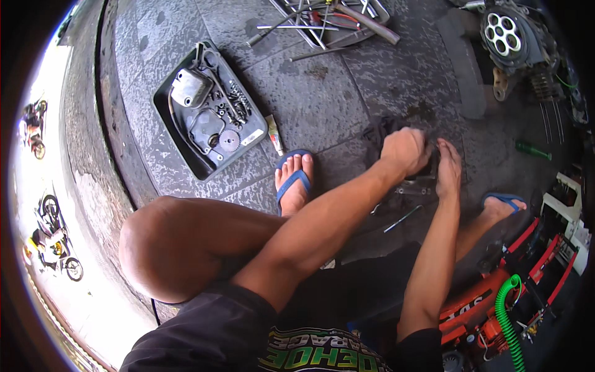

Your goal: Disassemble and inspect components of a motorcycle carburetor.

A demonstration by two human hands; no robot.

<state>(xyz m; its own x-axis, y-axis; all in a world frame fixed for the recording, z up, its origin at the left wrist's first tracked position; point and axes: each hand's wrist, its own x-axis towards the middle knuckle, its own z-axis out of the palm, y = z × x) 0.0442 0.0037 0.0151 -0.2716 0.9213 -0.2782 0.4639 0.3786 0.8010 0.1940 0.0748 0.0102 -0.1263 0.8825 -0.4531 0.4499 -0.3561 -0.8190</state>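
Observation:
My left hand (404,152) is curled closed above the stone floor, its fingertips slightly blurred. What it grips is hidden. Close on its right, my right hand (449,170) has its fingers stretched out, the palm turned toward the left hand. Between and below both hands sits a metal part (416,185), mostly covered by them; whether the right palm touches it I cannot tell. A dark cloth (374,137) lies beside the left hand. Nearer me on the floor is a thin metal tool (403,219).
A grey tray (162,106) of engine parts stands left, with a small tube (274,135) beside it. Tools lie in a far tray (383,11). An engine (517,53) is far right, near a green bottle (533,149). A green coiled hose (503,313) hangs by red equipment at lower right.

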